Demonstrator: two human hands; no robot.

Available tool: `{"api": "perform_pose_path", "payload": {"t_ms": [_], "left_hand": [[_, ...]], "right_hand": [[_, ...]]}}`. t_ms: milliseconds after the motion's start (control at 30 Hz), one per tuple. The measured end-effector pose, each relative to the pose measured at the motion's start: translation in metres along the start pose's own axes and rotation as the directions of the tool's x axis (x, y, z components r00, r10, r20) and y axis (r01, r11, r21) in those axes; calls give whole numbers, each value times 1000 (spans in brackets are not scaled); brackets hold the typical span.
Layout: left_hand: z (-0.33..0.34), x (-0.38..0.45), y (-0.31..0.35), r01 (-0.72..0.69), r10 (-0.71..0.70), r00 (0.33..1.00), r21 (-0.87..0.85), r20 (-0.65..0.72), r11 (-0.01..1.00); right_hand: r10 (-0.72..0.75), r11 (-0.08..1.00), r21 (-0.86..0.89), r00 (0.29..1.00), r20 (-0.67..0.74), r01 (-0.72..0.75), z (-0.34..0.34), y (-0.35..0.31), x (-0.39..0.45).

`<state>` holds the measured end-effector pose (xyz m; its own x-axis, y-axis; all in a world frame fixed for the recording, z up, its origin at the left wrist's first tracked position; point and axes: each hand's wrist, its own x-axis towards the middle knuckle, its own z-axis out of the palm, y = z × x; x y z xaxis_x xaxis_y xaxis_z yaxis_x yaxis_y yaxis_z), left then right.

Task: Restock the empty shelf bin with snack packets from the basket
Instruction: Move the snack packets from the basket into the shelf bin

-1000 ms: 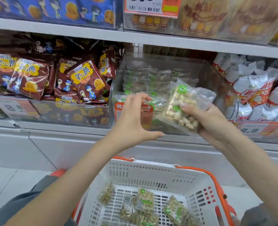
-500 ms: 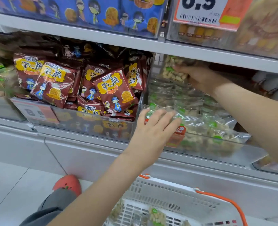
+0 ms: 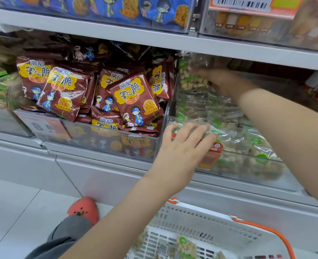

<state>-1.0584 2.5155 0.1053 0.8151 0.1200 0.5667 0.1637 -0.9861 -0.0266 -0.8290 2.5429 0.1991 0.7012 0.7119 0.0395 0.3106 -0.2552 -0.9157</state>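
A clear shelf bin [image 3: 247,176] holds several clear snack packets with green labels. My right hand [image 3: 219,81] reaches deep into the bin's back left corner and grips one such packet [image 3: 190,79] of pale nuts, blurred by motion. My left hand [image 3: 184,144] rests with straight fingers on the bin's front left edge, touching the front packets [image 3: 234,135]. The white basket [image 3: 206,217] with orange handles sits below, with a few more packets [image 3: 186,245] inside.
A neighbouring bin of dark red snack bags [image 3: 134,101] stands to the left. An upper shelf [image 3: 154,38] with blue packages hangs just above my right hand. A red shoe [image 3: 83,208] and grey trouser leg are on the tiled floor.
My right hand carried the packet from in front of the bin up into its back left corner. My left hand moved from mid-air onto the bin's front edge. The camera came closer.
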Motion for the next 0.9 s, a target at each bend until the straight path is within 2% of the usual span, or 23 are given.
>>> {"api": "perform_pose_path", "payload": {"t_ms": [133,233,367,500,567,667,800,867,900], "left_hand": [[-1,0,1,7,-7,1000,0,-2,1000],[-1,0,1,5,-5,1000,4,-11,1000],[-1,1,2,15,-15,1000,17,-5,1000],[-2,1,4,27,-28,1000,31,14,999],[-2,1,4,29,-30,999,31,17,999],[-3,1,4,26,-27,999,28,21,999],[-3,1,3,22,-23,999,33,33,999],[-3,1,3,24,-26,999,42,41,999],[-3,1,3,25,-27,999,45,45,999]], "right_hand": [[-63,995,-90,985,-161,49,0,0,-6],[-64,990,-137,962,-265,28,4,3,-4],[-67,995,51,943,-326,88,14,7,-6],[-62,995,52,951,-302,81,25,14,-12],[-51,999,-2,965,-258,52,24,18,-10],[-43,984,-177,980,-194,8,19,13,-11],[-157,852,-520,917,-365,-61,10,11,-16],[-177,838,-542,908,-379,-63,8,13,-18],[-164,866,-498,912,-375,-49,7,15,-16]]}}
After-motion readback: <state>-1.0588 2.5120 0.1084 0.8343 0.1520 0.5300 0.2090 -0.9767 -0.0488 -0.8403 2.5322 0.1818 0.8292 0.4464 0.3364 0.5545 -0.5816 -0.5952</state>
